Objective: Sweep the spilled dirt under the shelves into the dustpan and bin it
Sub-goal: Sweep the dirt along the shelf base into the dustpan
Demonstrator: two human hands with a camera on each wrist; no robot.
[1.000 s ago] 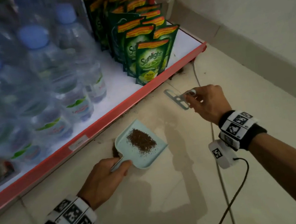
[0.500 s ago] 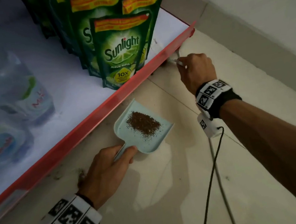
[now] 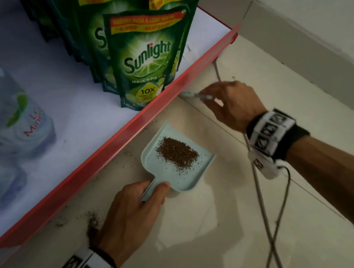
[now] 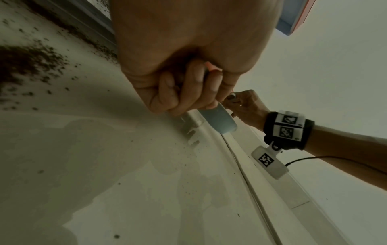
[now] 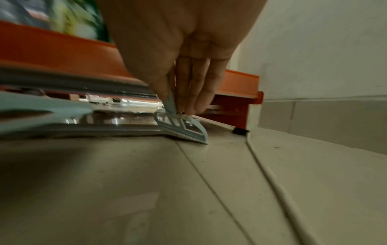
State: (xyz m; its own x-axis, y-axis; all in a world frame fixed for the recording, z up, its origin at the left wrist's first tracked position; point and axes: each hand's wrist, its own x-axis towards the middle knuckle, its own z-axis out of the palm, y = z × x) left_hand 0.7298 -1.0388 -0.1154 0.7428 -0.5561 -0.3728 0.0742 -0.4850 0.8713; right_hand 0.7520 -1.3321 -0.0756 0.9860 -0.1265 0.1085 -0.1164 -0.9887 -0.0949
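Keeping the small brush (image 5: 182,128), pinched in the right hand (image 3: 233,104), low at the shelf edge (image 3: 112,141), the remaining dirt (image 3: 92,224) is best drawn toward the dustpan (image 3: 175,157), whose handle is gripped by the left hand (image 3: 129,219), flat on the floor.

Pale blue dustpan (image 3: 184,174), brown dirt (image 3: 177,152), red-edged shelf (image 3: 96,155), green pouches (image 3: 148,55).

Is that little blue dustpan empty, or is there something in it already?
Not empty: the dustpan holds a brown pile of dirt, filling only part of it.
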